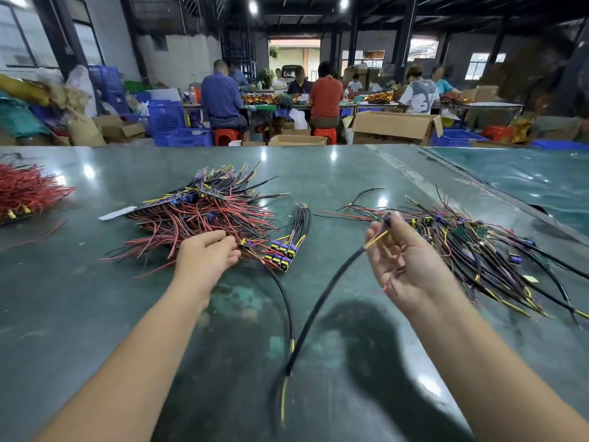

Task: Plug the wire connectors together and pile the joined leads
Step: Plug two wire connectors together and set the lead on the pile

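My right hand is raised over the green table and pinches a black-sheathed lead near its purple connector; the cable hangs down and left, its yellow end in the air. My left hand reaches into the near edge of a big pile of red and black wires, fingertips at a black and yellow connector whose black cable curves toward me. A small bundle of leads with purple and yellow connectors lies just right of that hand. A pile of joined leads spreads out at the right.
A heap of red wires lies at the table's far left edge. A second green table adjoins at the right. Beyond the table, several people sit at benches among blue crates and cardboard boxes.
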Tool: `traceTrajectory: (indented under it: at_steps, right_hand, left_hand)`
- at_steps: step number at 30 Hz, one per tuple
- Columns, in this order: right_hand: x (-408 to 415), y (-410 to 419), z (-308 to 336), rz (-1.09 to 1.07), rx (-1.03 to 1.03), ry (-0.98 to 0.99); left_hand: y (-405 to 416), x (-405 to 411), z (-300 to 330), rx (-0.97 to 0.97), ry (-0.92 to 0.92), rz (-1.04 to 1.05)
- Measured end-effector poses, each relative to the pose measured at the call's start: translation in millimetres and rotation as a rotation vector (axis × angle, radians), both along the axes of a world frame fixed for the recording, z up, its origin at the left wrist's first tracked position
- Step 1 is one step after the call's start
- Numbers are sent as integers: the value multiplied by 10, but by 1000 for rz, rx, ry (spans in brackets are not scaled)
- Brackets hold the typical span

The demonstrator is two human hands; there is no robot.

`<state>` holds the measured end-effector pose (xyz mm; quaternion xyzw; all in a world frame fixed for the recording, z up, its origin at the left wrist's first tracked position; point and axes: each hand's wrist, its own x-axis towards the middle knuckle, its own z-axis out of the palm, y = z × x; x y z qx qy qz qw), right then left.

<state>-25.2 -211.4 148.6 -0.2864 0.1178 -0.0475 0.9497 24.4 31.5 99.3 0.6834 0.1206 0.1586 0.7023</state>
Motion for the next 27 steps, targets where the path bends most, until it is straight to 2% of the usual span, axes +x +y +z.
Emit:
traceTrajectory:
  at_steps: [2,3,5,8,12,17,20,27]
  right_hand:
    - [11,46,-62,43,1,40]
    - [12,44,-84,77,-13,62]
    - [3,20,-115,151,-87,92]
    - [-26,40,-148,192,-190,69]
    - [-77,218,-256,223,-423,-26]
    - [-105,266,-342,310,-642,-94]
    - [-92,251,-358,271,-751,-94]
    - [-89,214,-363,303,-1027,-109]
  left_hand:
    - [-75,-86,35,259,-59,-11]
    - [-124,-150,64,308,-94,-71]
    - [-231,-283,118,292,-124,-266]
    - [-378,-445,176,224,-48,-563]
    - [-537,-572,174,120,25,-771]
    - [-453,-521,163,255,-41,-684]
    - [-367,-473,159,388,-56,-636]
    - [-313,-447,122,502,-80,-716]
